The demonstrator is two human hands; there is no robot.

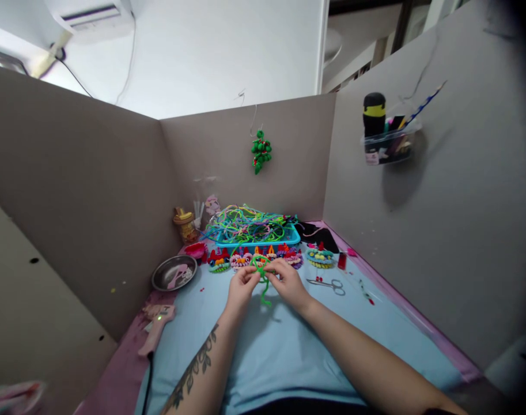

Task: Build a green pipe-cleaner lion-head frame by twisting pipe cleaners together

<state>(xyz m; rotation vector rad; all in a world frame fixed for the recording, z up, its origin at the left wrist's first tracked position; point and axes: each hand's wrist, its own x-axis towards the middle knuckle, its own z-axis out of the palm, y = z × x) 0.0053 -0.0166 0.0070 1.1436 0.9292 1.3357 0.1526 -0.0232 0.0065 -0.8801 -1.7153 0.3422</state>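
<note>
Bright green yarn (265, 292) is looped and bunched between my two hands, with a loose end hanging down. My left hand (245, 282) pinches it from the left, thumb and fingers together. From the right, my right hand (287, 282) pinches it the same way. Both hands are raised above the light blue cloth (327, 363). Just beyond them lies a row of colourful crafted pieces (241, 259), partly hidden by my fingers. A blue tray (258, 246) heaped with tangled yarn (249, 222) stands behind that row.
Scissors (332, 285) lie to the right. On the left are a metal bowl (163, 282), a pink glue gun (156, 334) with its cord, and a yellow-lidded jar (185, 225). Grey panels (245, 124) enclose the table; a green ornament (261, 153) and a clear bin (386, 147) hang there.
</note>
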